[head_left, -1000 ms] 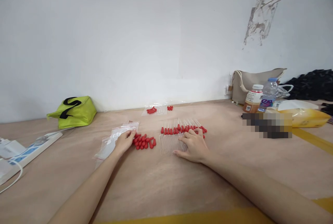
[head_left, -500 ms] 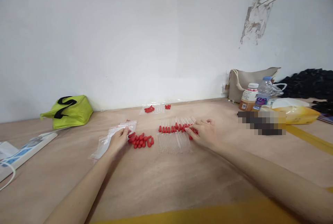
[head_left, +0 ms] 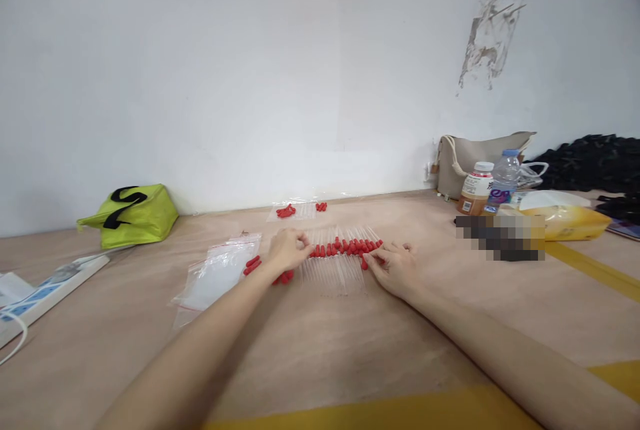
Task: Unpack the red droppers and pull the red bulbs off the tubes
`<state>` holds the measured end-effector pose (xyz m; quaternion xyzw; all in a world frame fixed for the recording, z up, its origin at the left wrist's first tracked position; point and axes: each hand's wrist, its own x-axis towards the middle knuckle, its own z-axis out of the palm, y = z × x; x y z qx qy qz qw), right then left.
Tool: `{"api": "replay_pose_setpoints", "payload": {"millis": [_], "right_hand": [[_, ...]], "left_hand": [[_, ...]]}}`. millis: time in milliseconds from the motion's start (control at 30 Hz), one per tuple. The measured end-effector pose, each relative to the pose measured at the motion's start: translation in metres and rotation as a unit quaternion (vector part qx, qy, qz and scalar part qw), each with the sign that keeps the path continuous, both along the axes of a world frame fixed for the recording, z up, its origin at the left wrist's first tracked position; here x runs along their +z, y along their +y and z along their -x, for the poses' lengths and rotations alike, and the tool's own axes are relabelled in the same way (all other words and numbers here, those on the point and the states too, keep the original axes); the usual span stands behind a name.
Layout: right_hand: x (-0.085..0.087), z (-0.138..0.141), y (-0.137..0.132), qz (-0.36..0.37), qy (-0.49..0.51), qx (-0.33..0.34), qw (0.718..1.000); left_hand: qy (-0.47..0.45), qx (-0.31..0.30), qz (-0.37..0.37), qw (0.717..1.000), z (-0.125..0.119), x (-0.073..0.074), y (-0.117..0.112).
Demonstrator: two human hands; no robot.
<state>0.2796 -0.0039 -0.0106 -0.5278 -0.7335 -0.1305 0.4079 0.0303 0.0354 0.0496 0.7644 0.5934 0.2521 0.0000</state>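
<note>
A row of glass droppers with red rubber bulbs (head_left: 340, 247) lies in the middle of the table, clear thin tubes (head_left: 333, 275) pointing both away and toward me. At the row's left end is my left hand (head_left: 290, 250), fingers bent together; what is between them is hidden. My right hand (head_left: 395, 267) is at the right end, thumb and fingers closed against the red bulbs there. A pile of loose red bulbs (head_left: 284, 277) sits partly hidden under my left wrist. Left of it lie clear zip bags (head_left: 213, 277).
Behind the row, near the wall, lies a clear bag with red bulbs (head_left: 286, 211). A lime-green bag (head_left: 137, 215) and a power strip (head_left: 55, 287) are at left. Two bottles (head_left: 476, 188), a grey bag (head_left: 483, 153) and a yellow pack (head_left: 570, 220) stand at right.
My left hand has moved right, from beside the zip bags and loose bulbs to the row's left end. My right hand stays at the right end, with slight finger movement.
</note>
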Motion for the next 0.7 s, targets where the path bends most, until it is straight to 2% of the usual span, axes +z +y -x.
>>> {"api": "replay_pose_setpoints", "payload": {"millis": [100, 167, 333, 533, 600, 700], "right_hand": [[0.0, -0.001, 0.001, 0.0, 0.004, 0.0, 1.0], [-0.001, -0.003, 0.002, 0.002, 0.013, 0.002, 1.0], [0.0, -0.005, 0.004, 0.023, 0.025, -0.002, 0.999], [0.0, -0.006, 0.004, 0.026, 0.013, -0.01, 1.0], [0.0, -0.007, 0.005, 0.025, 0.022, -0.009, 0.999], [0.0, -0.006, 0.006, 0.004, 0.054, 0.025, 0.998]], "left_hand": [[0.013, -0.003, 0.029, 0.999, -0.038, -0.001, 0.017], [0.016, 0.013, 0.051, 0.998, -0.055, -0.003, 0.026], [0.011, 0.054, 0.081, 0.995, -0.073, -0.009, 0.04], [-0.016, 0.075, 0.059, 0.995, -0.072, -0.003, 0.038], [-0.03, 0.058, 0.035, 0.997, -0.062, 0.002, 0.025], [-0.043, 0.018, -0.027, 0.999, -0.034, 0.005, -0.008]]}}
